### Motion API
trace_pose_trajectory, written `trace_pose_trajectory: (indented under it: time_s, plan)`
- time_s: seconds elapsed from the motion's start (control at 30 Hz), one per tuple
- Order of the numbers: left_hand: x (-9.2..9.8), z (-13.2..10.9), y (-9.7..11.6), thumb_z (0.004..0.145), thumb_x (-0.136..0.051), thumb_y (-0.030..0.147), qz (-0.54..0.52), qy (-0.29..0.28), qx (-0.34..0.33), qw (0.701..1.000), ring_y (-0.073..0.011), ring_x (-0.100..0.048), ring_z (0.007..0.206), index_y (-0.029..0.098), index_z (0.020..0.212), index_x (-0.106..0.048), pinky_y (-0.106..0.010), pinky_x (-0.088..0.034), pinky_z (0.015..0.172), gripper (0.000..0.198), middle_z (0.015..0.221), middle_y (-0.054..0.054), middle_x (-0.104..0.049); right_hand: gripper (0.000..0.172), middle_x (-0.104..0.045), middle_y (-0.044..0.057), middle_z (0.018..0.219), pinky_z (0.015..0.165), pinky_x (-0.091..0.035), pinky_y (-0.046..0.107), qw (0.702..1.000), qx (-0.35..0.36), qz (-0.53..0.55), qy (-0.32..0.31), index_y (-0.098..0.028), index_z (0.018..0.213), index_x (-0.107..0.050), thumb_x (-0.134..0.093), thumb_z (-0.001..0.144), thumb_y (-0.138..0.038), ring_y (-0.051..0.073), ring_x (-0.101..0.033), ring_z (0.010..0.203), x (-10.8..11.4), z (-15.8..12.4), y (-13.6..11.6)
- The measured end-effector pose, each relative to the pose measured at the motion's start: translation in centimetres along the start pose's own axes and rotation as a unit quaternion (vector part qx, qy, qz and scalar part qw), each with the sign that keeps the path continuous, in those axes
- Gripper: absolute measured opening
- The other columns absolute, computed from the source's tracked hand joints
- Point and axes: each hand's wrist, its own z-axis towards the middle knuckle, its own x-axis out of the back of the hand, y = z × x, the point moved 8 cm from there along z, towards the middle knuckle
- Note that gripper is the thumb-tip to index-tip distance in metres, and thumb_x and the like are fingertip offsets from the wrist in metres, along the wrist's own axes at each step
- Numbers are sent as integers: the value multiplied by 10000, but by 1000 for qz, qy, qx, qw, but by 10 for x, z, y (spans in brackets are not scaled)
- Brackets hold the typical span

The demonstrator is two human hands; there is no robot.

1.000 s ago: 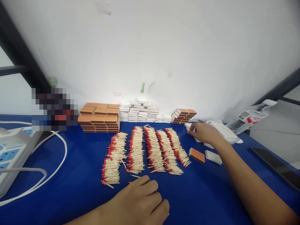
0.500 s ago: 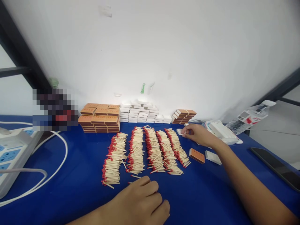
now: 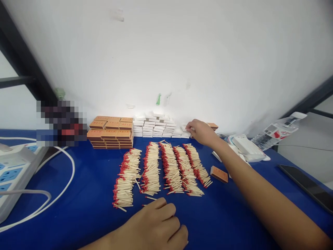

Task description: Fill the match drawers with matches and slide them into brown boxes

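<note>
My right hand [image 3: 204, 133] reaches to the back of the table, its thumb and fingers pinched on a small white matchbox tray [image 3: 183, 127] above a low stack of white trays [image 3: 177, 132]. My left hand [image 3: 158, 224] rests near the front with curled fingers; its palm side is hidden and nothing shows in it. Just beyond it lie a few loose matches [image 3: 151, 198] and several rows of red-tipped matches [image 3: 170, 168]. An orange matchbox sleeve [image 3: 219, 174] lies right of the rows. My right forearm partly covers white pieces beside it.
Orange matchboxes [image 3: 110, 133] are stacked at the back left, beside piled white trays [image 3: 153, 125]. More orange sleeves [image 3: 212, 125] stand behind my right hand. A power strip [image 3: 15, 173] with white cables is left; a plastic bottle [image 3: 278, 131] and a phone [image 3: 308, 185] are right.
My right hand has moved left and farther back, carrying a white tray from the table toward the low stack of trays. My left hand has stayed put.
</note>
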Motion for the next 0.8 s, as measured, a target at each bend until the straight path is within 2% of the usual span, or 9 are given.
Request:
trace_pose_trajectory:
  time_s: [0.23, 0.63, 0.8]
  plan:
    - [-3, -3, -1, 903, -733, 155, -4, -7, -5, 1000, -162, -445, 647, 134, 825, -657, -335, -342, 619, 111, 583, 18, -501, 194, -697, 99, 964, 722, -377, 315, 999, 15, -11, -38, -191, 886, -643, -488, 933, -85, 230, -614, 859, -20, 9, 2]
    - [-1, 0, -1, 923, -712, 158, -4, 0, 2, 1000, -164, -456, 637, 133, 829, -662, -334, -349, 617, 109, 573, 17, -504, 201, -714, 117, 1002, 657, -343, 311, 998, 11, -33, -60, -187, 871, -658, -489, 925, -92, 214, -611, 813, -15, 8, 4]
    - [0, 1, -2, 922, -706, 150, 0, 0, 1, 1000, -161, -466, 631, 134, 828, -660, -326, -354, 610, 106, 570, 18, -505, 218, -735, 124, 1048, 716, -400, 322, 998, 13, -29, -56, -184, 933, -709, -496, 967, -153, 240, -651, 893, -10, 8, 2]
